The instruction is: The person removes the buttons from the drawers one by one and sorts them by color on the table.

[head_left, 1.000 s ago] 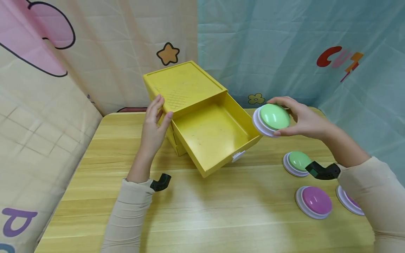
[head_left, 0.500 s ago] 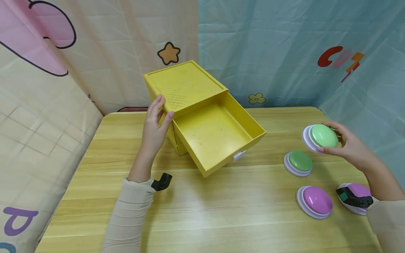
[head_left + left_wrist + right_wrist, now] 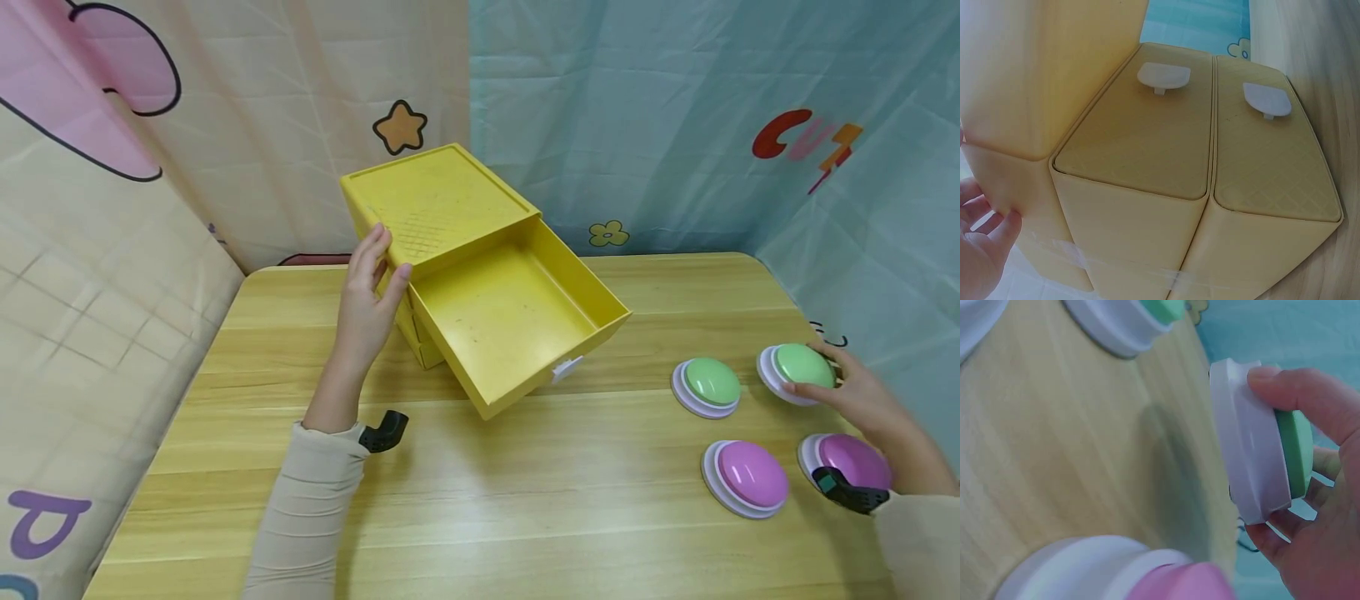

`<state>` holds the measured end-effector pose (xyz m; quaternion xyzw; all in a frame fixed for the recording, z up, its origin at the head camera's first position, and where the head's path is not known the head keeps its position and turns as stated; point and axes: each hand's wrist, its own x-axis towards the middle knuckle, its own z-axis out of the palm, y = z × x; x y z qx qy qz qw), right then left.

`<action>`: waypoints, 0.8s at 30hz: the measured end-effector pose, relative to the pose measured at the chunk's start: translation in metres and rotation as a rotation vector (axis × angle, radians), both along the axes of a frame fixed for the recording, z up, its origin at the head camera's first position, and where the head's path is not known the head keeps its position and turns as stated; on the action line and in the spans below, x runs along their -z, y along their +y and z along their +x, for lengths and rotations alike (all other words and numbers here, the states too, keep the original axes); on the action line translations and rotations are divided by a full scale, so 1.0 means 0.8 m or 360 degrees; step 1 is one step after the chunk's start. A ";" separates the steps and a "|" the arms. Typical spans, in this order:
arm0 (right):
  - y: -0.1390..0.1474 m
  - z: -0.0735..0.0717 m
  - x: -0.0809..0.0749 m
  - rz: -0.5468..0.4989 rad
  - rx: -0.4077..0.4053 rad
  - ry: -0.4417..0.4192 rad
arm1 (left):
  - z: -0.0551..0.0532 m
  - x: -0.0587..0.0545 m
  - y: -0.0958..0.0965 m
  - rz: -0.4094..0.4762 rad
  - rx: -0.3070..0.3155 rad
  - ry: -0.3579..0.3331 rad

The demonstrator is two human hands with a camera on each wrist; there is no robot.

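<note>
A yellow drawer unit (image 3: pixel 442 196) stands at an angle on the table, its top drawer (image 3: pixel 502 325) pulled out with nothing inside. My left hand (image 3: pixel 365 304) rests on the unit's left front edge, fingers and thumb fairly straight; in the left wrist view, the fingertips touch the side. My right hand (image 3: pixel 855 387) grips a green push button (image 3: pixel 802 367) with a white base, thumb on one side and fingers on the other. In the right wrist view, the held button (image 3: pixel 1254 444) hangs a little above the table, over its shadow.
Another green button (image 3: pixel 712 383) stands left of the held one. Two purple buttons (image 3: pixel 752 475) stand nearer me, one of them partly behind the black wrist camera (image 3: pixel 847 492). Curtains (image 3: pixel 637 108) close off the table's back and sides. Two lower drawers (image 3: pixel 1147 125) are shut.
My right hand has carried the green button from beside the open drawer to the right and lower, above the table's right side. The left hand and drawer unit have stayed in place.
</note>
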<state>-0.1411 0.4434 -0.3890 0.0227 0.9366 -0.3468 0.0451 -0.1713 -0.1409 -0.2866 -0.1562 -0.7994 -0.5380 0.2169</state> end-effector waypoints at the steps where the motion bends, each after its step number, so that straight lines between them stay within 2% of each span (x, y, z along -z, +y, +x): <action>1: 0.001 0.001 0.002 0.0002 -0.0012 -0.0031 | 0.000 0.000 0.000 0.0000 0.0000 0.0001; 4: 0.001 0.001 0.009 0.0066 0.0005 -0.0104 | 0.000 0.000 0.001 -0.0005 -0.0003 0.0001; 8: 0.000 0.000 0.017 0.0114 -0.0001 -0.0123 | 0.000 0.000 0.001 -0.0010 -0.0011 0.0001; 18: -0.002 -0.004 0.021 -0.0004 -0.0036 -0.0254 | 0.001 0.000 0.001 0.0000 -0.0016 0.0010; 21: -0.008 -0.004 0.016 0.0027 -0.0029 -0.0203 | 0.000 0.001 0.001 0.0000 -0.0013 0.0011; 24: -0.022 -0.003 0.006 0.0021 -0.0019 -0.0066 | 0.000 0.001 0.001 0.0006 -0.0007 0.0014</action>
